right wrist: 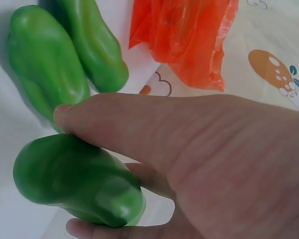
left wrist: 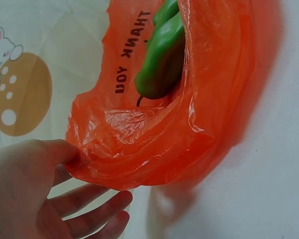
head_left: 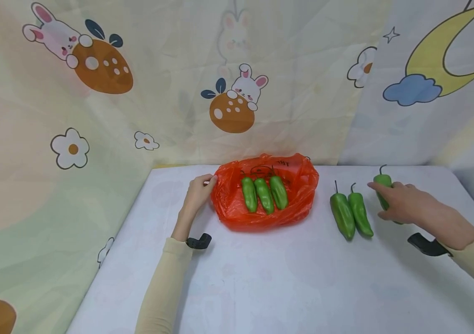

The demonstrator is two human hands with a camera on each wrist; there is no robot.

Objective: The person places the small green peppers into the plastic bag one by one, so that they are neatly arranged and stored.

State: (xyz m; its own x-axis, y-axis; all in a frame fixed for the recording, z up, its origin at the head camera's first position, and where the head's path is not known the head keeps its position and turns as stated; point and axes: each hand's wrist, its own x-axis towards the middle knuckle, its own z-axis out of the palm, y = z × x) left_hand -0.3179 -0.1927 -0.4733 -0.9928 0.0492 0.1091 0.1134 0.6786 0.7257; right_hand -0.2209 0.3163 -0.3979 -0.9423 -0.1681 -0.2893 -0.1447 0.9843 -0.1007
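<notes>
A red plastic bag [head_left: 257, 224] lies on the table with its mouth held wide, and three green peppers [head_left: 264, 195] rest inside it. At its left edge, my left hand [head_left: 197, 190] pinches the rim between thumb and forefinger; the other fingers [left wrist: 97, 211] spread below the plastic. On the right, my right hand [head_left: 408, 204] has thumb and fingers around another green pepper [right wrist: 74, 174], whose stem points toward the back. Two more peppers, a broader one [head_left: 342, 215] and a slimmer one [head_left: 361, 215], lie side by side between that hand and the bag.
The white table [head_left: 237, 283] ends at the back against a cloth backdrop [head_left: 170, 69] printed with rabbits and flowers. Cloth also rises at the left side. A black strap with a camera [head_left: 199, 241] sits on the left wrist, and another [head_left: 428, 245] on the right.
</notes>
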